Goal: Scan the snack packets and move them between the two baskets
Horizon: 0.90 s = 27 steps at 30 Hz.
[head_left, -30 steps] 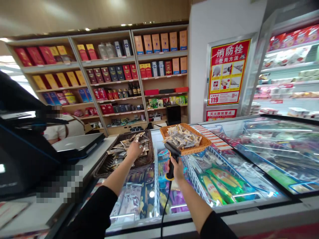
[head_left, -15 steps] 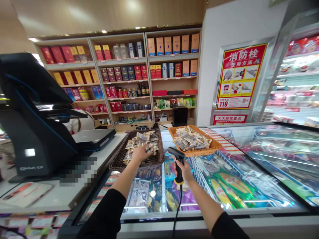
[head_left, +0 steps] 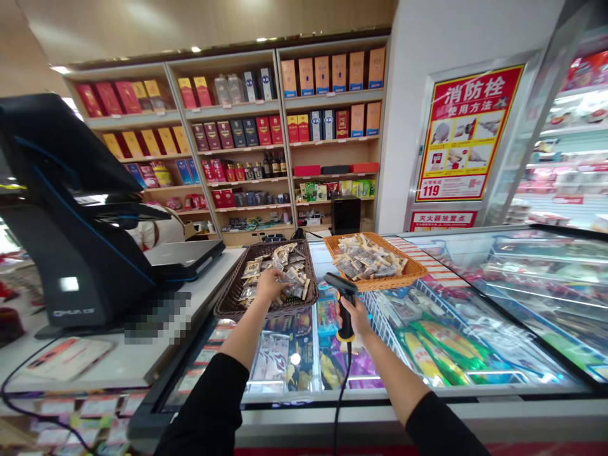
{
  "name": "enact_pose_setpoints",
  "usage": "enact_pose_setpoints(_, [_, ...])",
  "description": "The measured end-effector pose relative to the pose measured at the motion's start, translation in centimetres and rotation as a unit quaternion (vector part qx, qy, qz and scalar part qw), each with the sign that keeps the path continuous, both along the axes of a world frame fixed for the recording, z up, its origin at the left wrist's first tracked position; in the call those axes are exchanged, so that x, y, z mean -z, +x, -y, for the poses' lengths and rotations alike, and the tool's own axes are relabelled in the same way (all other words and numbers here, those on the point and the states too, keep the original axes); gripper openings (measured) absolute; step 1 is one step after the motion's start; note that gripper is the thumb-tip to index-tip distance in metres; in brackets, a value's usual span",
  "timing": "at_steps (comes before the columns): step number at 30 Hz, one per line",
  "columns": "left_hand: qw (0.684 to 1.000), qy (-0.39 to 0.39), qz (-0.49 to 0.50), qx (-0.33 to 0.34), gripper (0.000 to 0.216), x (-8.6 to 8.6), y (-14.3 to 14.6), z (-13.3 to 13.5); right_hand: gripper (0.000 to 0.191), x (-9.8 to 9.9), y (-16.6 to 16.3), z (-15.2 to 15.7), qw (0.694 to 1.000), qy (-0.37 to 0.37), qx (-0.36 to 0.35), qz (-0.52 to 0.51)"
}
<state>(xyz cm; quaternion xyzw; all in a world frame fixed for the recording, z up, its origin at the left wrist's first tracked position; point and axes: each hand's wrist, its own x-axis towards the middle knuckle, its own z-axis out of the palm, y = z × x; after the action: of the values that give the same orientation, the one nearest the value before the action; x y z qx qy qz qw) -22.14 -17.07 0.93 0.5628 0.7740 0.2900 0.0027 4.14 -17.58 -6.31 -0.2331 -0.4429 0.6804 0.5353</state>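
Gripping a scanner (head_left: 342, 296) with the right hand (head_left: 356, 316), left hand (head_left: 270, 285) clutches packets (head_left: 291, 269) in a basket (head_left: 232, 299).

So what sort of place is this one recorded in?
Most likely a small grocery or convenience shop, at the checkout: a till terminal stands on the counter, the right hand grips a corded barcode scanner, and a glass-topped freezer and shelves of boxed goods fill the room.

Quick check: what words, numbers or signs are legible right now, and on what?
"消防栓 使用方法": heading of the red poster.
"119": same poster, lower left.
"灭火器放置点": small red sign below it.
Too small or blurred to read: till terminal base lettering, shelf boxes, snack packets, barcode scanner.
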Motion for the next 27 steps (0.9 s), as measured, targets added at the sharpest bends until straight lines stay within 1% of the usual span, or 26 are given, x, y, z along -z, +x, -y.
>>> enact_pose_setpoints(2, [0.998,0.053,0.019,0.009,0.034,-0.1,-0.1,0.2,0.04,-0.2,0.0,0.1,1.0,0.01,0.002,0.001])
enact_pose_setpoints(3, [0.996,0.071,0.043,0.016,0.032,-0.2,-0.1,0.2,0.04,-0.2,-0.1,0.1,1.0,0.015,0.005,0.002])
enact_pose_setpoints(5, [0.986,0.104,0.128,0.031,0.03,-0.6,0.4,0.0,0.04,-0.4,0.0,0.0,1.0,0.025,0.014,0.007])
enact_pose_setpoints(6, [0.974,0.124,0.186,0.04,0.032,-0.9,0.8,-0.2,0.039,-0.4,0.0,0.0,0.999,0.032,0.02,0.011])
enact_pose_setpoints(7, [0.955,0.145,0.252,0.055,0.037,-1.2,1.4,-0.6,0.039,-0.5,0.1,-0.1,0.999,0.041,0.027,0.015])
enact_pose_setpoints(9, [0.901,0.175,0.383,0.104,0.045,-1.6,2.9,-1.6,0.037,-0.6,0.3,-0.3,0.997,0.063,0.045,0.021])
enact_pose_setpoints(10, [0.874,0.18,0.432,0.131,0.048,-1.7,3.7,-2.2,0.036,-0.6,0.5,-0.4,0.995,0.075,0.057,0.025])
enact_pose_setpoints(11, [0.854,0.176,0.466,0.153,0.048,-1.6,4.4,-2.7,0.035,-0.6,0.7,-0.5,0.994,0.085,0.068,0.029])
enact_pose_setpoints(12, [0.845,0.163,0.481,0.168,0.046,-1.4,5.1,-3.2,0.034,-0.6,0.9,-0.6,0.992,0.093,0.081,0.034])
enact_pose_setpoints(13, [0.847,0.145,0.481,0.171,0.042,-1.1,5.6,-3.6,0.033,-0.6,1.0,-0.7,0.99,0.1,0.093,0.041])
enact_pose_setpoints(15, [0.874,0.104,0.45,0.151,0.031,-0.3,6.2,-4.0,0.031,-0.6,1.2,-0.7,0.986,0.114,0.112,0.053])
enact_pose_setpoints(17, [0.902,0.078,0.404,0.126,0.029,0.6,6.2,-3.9,0.029,-0.8,1.3,-0.5,0.983,0.132,0.115,0.062])
enact_pose_setpoints(19, [0.919,0.077,0.366,0.123,0.029,1.1,6.0,-3.8,0.029,-1.2,1.2,-0.1,0.98,0.152,0.107,0.068])
enact_pose_setpoints(22, [0.938,0.092,0.306,0.139,0.026,1.1,5.9,-3.6,0.029,-1.8,1.1,0.6,0.976,0.173,0.105,0.075])
enact_pose_setpoints(25, [0.961,0.108,0.21,0.147,0.024,0.7,6.2,-3.6,0.03,-2.1,1.2,1.0,0.972,0.189,0.106,0.088])
enact_pose_setpoints(27, [0.97,0.113,0.151,0.155,0.025,0.6,6.4,-3.5,0.031,-2.2,1.3,1.1,0.97,0.198,0.099,0.097])
